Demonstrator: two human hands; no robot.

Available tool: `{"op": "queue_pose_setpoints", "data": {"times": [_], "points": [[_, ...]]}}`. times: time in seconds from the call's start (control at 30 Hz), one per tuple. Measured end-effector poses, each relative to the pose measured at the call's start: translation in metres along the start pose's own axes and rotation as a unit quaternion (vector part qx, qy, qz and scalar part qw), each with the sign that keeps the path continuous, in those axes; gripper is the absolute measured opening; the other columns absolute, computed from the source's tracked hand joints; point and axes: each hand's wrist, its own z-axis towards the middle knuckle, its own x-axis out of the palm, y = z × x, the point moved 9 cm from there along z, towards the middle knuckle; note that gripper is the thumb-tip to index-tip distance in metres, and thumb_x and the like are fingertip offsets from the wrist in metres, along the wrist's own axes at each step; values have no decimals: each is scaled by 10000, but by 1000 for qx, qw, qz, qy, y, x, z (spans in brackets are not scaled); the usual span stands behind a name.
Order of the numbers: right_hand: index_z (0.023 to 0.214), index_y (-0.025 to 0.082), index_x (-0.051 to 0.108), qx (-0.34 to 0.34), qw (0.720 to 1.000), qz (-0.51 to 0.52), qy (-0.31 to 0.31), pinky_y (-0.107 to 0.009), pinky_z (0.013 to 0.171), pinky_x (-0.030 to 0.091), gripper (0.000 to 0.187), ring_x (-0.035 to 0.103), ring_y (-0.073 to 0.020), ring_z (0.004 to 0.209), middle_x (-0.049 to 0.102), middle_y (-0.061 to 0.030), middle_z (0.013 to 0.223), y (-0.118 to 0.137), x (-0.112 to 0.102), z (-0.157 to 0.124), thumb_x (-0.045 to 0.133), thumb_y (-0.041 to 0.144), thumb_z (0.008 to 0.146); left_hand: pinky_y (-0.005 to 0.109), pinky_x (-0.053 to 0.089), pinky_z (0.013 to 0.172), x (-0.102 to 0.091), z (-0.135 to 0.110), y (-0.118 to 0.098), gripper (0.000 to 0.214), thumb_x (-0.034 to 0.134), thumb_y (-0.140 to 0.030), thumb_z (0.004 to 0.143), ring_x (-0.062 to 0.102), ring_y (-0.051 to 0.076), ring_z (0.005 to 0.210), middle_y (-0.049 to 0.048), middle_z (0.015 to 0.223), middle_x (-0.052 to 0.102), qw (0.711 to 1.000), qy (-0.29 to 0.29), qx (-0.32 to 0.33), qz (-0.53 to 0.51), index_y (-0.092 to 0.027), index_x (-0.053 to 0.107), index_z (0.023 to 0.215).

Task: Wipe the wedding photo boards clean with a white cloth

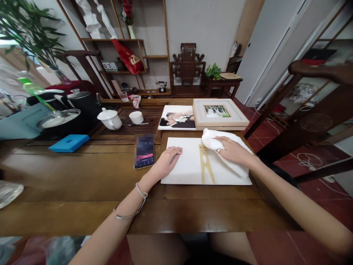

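Note:
A white panel (187,167) lies flat on the wooden table, with a yellowish A-shaped piece (204,163) on its face. My left hand (168,161) rests on the panel's left part, fingers extended and holding nothing. On the right side, my right hand (230,150) is closed around a bunched white cloth (212,139), pressed against the panel's upper right. Part of the cloth spreads behind the hand and covers that corner. Left of the panel lies a phone (144,151) with its screen lit.
Behind the panel are a photo print (176,117) and a pale picture frame (239,116). Further left stand a white lidded bowl (109,119), a small white cup (136,117), a blue block (69,142) and a dark pot (82,105). A wooden chair (311,121) stands right.

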Motion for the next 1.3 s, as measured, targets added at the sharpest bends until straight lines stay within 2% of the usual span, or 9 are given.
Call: {"op": "queue_pose_setpoints", "data": {"times": [0.27, 0.37, 0.5, 0.6, 0.67, 0.83, 1.0, 1.17, 1.3], "points": [[1438, 91, 403, -65, 997, -42, 19, -593, 1129, 151, 681, 247, -359, 1415, 392, -165, 1503, 69, 25, 33, 493, 210, 773, 461, 471, 1006, -2, -1, -2, 184, 446, -166, 946, 593, 248, 1156, 127, 1144, 665, 1000, 0, -4, -9, -172, 616, 1017], [1447, 39, 366, -97, 991, -96, 12, -639, 1114, 119, 753, 203, -422, 1413, 340, -226, 1515, 93, 38, 5, 557, 246, 749, 456, 462, 1019, -2, -1, -1, 196, 445, -165, 941, 594, 245, 1151, 122, 1151, 662, 1000, -4, -6, -6, -178, 618, 1033], [1448, -36, 317, -212, 969, -123, 26, -700, 1086, 103, 909, 165, -512, 1392, 280, -326, 1502, 145, 54, -65, 664, 361, 708, 459, 471, 1009, -2, 0, 1, 243, 436, -139, 914, 598, 255, 1125, 125, 1150, 656, 1000, 1, -13, 6, -178, 624, 1064], [1461, -24, 298, -253, 960, -109, 44, -698, 1081, 151, 974, 182, -518, 1386, 276, -321, 1506, 165, 56, -93, 689, 431, 694, 454, 457, 1030, -2, 0, 1, 314, 418, -89, 879, 586, 254, 1155, 122, 1175, 648, 1000, 9, -14, -4, -175, 624, 1100], [1452, -7, 336, -228, 967, -102, 55, -652, 1095, 200, 906, 233, -486, 1384, 332, -290, 1495, 158, 52, -83, 663, 415, 721, 456, 451, 1036, -4, 0, 2, 294, 433, -110, 888, 587, 254, 1159, 121, 1186, 649, 1000, 5, -21, -14, -176, 628, 1098], [1419, -5, 402, -80, 983, -162, 36, -614, 1073, 263, 749, 314, -468, 1356, 402, -280, 1458, 122, 36, -7, 600, 330, 779, 434, 471, 1006, -8, 1, 8, 277, 447, -169, 915, 621, 231, 1099, 106, 1164, 672, 997, -16, -53, -53, -179, 626, 1126], [1358, -109, 432, -26, 978, -204, 38, -677, 972, 322, 756, 401, -546, 1266, 431, -392, 1364, 157, 50, 13, 617, 318, 762, 410, 444, 1046, -15, 0, 22, 328, 374, -194, 940, 607, 207, 1153, 101, 1200, 668, 988, -59, -93, -109, -163, 613, 1162], [1342, -134, 436, -182, 969, -167, 13, -653, 996, 330, 770, 409, -528, 1273, 424, -390, 1369, 240, 73, -45, 615, 317, 743, 391, 421, 1073, -18, -1, 31, 337, 373, -248, 964, 589, 201, 1199, 124, 1271, 641, 969, -75, -134, -191, -138, 583, 1204], [1324, -138, 449, -270, 954, -124, 46, -600, 1000, 371, 813, 428, -490, 1275, 432, -398, 1356, 244, 63, -77, 649, 352, 706, 396, 482, 1012, -18, 0, 22, 313, 374, -217, 960, 644, 205, 1109, 108, 1161, 700, 979, -70, -110, -157, -152, 636, 1119]]}}
